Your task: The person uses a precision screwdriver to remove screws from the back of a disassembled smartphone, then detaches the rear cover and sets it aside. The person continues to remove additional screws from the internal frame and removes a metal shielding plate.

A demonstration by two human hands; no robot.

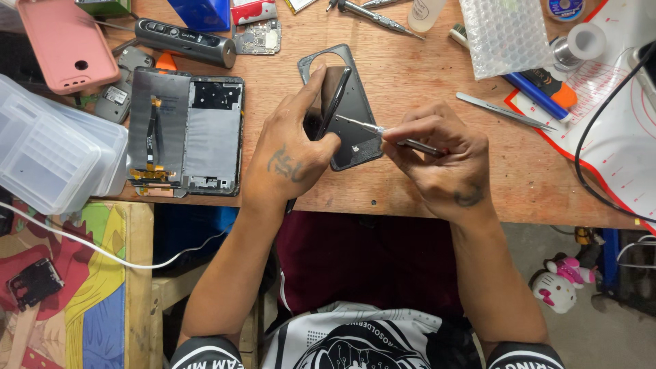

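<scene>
Phone frame [355,113], dark, lies at centre of the wooden surface [410,75]. Left hand [290,154], at 7 o'clock, clamps it in a closed grip. Right hand [441,160], at 4 o'clock, pinches a screwdriver [383,131], tip on frame.

Black phone frame [355,116] — perhaps dark grey.

A dark phone housing [352,113] with a rounded camera cutout at its far end lay flat on the wooden table [410,75], angled slightly. A slim metal-tipped screwdriver [393,137] was held nearly level, its tip touching the housing's inner face.
</scene>
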